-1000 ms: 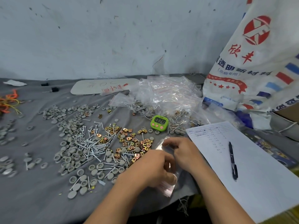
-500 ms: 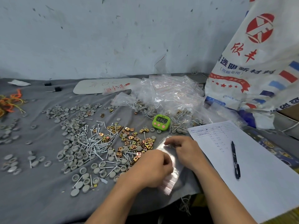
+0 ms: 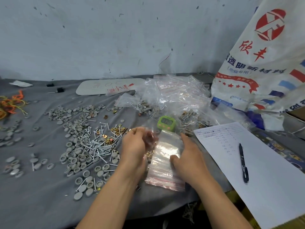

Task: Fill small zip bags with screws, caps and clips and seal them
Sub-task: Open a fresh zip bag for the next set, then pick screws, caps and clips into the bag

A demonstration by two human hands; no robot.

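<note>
At the cloth's (image 3: pixel 41 204) near edge, the right hand (image 3: pixel 189 156) lies flat, fingers straight, on the bag stack (image 3: pixel 165 172). The left hand (image 3: pixel 135 146), blurred, pinches one clear bag (image 3: pixel 151 138) in curled fingers beside it. Screws (image 3: pixel 95 144), caps (image 3: pixel 74 159) and clips (image 3: pixel 115 129) lie left, a timer (image 3: pixel 166 123) behind.

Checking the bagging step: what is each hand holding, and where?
The left hand seems to pinch one blurred bag at its edge; the right hand only presses on the bag stack.
</note>
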